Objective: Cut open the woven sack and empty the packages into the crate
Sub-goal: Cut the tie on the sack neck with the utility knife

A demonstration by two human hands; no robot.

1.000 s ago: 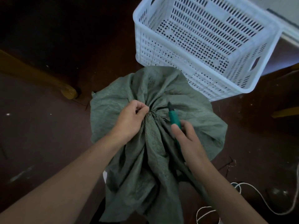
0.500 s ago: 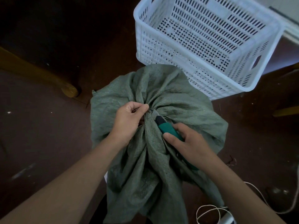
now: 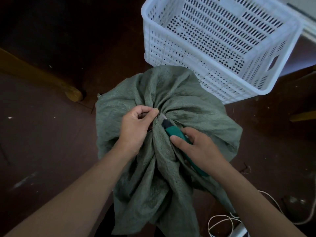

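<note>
A grey-green woven sack point(image 3: 193, 113) stands on the dark floor, its mouth gathered into a tied neck at the centre. My left hand point(image 3: 135, 127) pinches the bunched fabric at that neck. My right hand point(image 3: 198, 147) grips a green-handled utility knife point(image 3: 174, 132), whose blade tip rests against the neck just right of my left fingers. An empty white perforated plastic crate point(image 3: 266, 86) sits tilted right behind the sack, touching its far side. The sack's contents are hidden.
A wooden furniture leg point(image 3: 70, 91) ends on the floor to the left of the sack. Loose white cord point(image 3: 220, 221) lies coiled at the lower right. A pale panel point(image 3: 309, 33) borders the crate's right side. Dark reddish floor surrounds everything.
My right hand swung the knife from upright beside the neck down to a slant, bringing the blade against the tied neck. My left hand kept its pinch on the fabric.
</note>
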